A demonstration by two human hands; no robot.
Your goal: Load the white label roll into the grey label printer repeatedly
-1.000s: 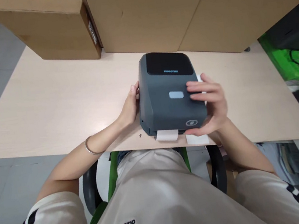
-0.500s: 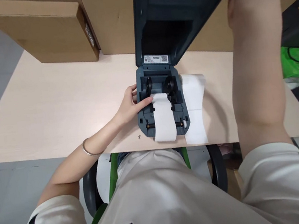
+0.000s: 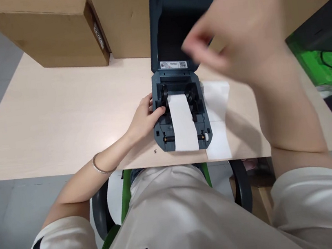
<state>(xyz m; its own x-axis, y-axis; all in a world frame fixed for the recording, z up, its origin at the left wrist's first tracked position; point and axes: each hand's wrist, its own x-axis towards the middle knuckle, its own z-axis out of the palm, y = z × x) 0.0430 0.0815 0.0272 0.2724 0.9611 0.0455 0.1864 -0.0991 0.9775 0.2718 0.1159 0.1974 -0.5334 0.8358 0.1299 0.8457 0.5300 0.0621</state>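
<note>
A dark blue-grey label printer (image 3: 167, 130) stands on the table with its lid (image 3: 168, 33) raised. My left hand (image 3: 144, 117) grips the printer's left wall, thumb over the rim and fingers along the outer side. Down the middle of the open body runs a white paper strip (image 3: 183, 122), across the black roller and reaching the front edge. Behind it are two black roll holders (image 3: 191, 91). My right hand (image 3: 239, 31) is in the air before the lid, right of the printer, apart from the paper. Motion blurs its fingers, and I cannot tell whether they hold anything.
A loose white label strip (image 3: 216, 113) lies beside the printer on the right. Cardboard boxes (image 3: 49, 38) line the table's back. A green package (image 3: 312, 62) and a black box (image 3: 321, 20) sit at the right. A tiny dark scrap (image 3: 155, 151) lies near the front edge.
My right hand has come away from the lid's upper part, down and to the left. The lid stays raised. The paper strip now lies flatter and extends farther back between the holders.
</note>
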